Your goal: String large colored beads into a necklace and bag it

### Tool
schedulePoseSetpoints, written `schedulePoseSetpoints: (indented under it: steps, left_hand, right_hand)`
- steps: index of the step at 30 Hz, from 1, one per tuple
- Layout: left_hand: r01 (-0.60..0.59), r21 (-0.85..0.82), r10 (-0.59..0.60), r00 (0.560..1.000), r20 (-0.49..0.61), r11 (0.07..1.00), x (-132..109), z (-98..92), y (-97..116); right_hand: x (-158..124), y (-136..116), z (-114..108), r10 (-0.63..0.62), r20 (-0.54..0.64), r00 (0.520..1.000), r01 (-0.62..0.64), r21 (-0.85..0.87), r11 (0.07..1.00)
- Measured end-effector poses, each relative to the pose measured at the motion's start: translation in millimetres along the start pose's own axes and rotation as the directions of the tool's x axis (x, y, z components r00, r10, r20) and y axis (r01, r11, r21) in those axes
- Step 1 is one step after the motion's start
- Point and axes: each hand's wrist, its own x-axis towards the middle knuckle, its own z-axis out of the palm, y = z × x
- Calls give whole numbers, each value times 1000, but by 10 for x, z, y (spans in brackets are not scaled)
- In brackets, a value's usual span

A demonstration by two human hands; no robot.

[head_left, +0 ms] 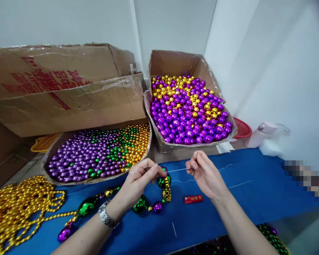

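Observation:
A white string (178, 170) runs taut between my two hands. My left hand (142, 176), with a metal watch on the wrist, is closed in a pinch at the end of a bead strand (157, 207), where the string comes out. Large green, purple and gold beads hang from there in a curve to the blue cloth, some hidden behind the hand. The strand shows again left of the wrist, with a big green bead (86, 207). My right hand (204, 172) pinches the string's other part, and a loose tail trails over the cloth behind it.
Small purple, green and gold beads fill a low carton (149, 150); a second carton (163, 147) holds larger purple and gold ones. Gold bead chains (23, 209) heap at left. A red packet (193, 199) and a string scrap (174, 229) lie on the blue cloth (244, 209).

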Motion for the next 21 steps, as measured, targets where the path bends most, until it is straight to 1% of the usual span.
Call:
schedulePoseSetpoints:
  steps: [1, 2, 3, 4, 5, 6, 7, 8, 9, 10, 11, 13, 16, 18, 21]
  left_hand:
    - [-31, 36, 31, 999, -11, 999, 23, 19, 45]
    - [-55, 56, 56, 998, -23, 997, 45, 36, 90]
    - [-73, 62, 75, 997, -35, 995, 67, 50, 131]
    - [-87, 64, 90, 995, -46, 994, 87, 60, 167]
    - [-98, 64, 101, 994, -50, 993, 105, 66, 197]
    - [-107, 66, 110, 993, -50, 992, 124, 68, 222]
    - [-116, 74, 120, 992, -49, 990, 141, 68, 245]
    - [-127, 81, 131, 990, -44, 989, 159, 67, 268]
    - [-138, 83, 141, 989, -34, 987, 176, 65, 293]
    - [-150, 75, 152, 988, -23, 986, 193, 63, 323]
    - [-160, 59, 161, 987, -12, 985, 209, 63, 358]
    - [-182, 0, 182, 983, 18, 983, 241, 66, 450]
    - [-207, -123, 216, 974, 65, 970, 287, 74, 645]
    - [-217, -183, 234, 970, 72, 959, 317, 74, 804]
    - [-230, -198, 243, 969, 45, 953, 359, 53, 1049]
  right_hand:
    - [12, -34, 12, -33, 9, 999, 34, -148, 988]
    - [20, -63, 28, -67, 25, 997, 71, -327, 942]
    - [23, -85, 46, -102, 62, 993, 120, -518, 847]
    - [21, -102, 66, -128, 127, 984, 181, -690, 701]
    - [16, -114, 87, -133, 206, 969, 245, -817, 522]
    - [11, -125, 111, -117, 282, 952, 305, -891, 336]
    - [8, -136, 135, -97, 344, 934, 356, -920, 167]
    - [9, -151, 160, -81, 389, 918, 392, -920, 27]
    - [16, -171, 185, -75, 419, 905, 413, -907, -81]
    - [28, -199, 210, -82, 441, 894, 425, -891, -157]
    - [47, -235, 235, -97, 464, 881, 438, -875, -207]
    - [96, -330, 284, -139, 525, 840, 479, -836, -266]
    - [186, -515, 362, -206, 624, 754, 543, -768, -340]
    - [255, -651, 419, -242, 701, 671, 582, -700, -413]
    - [377, -858, 506, -245, 823, 513, 607, -549, -574]
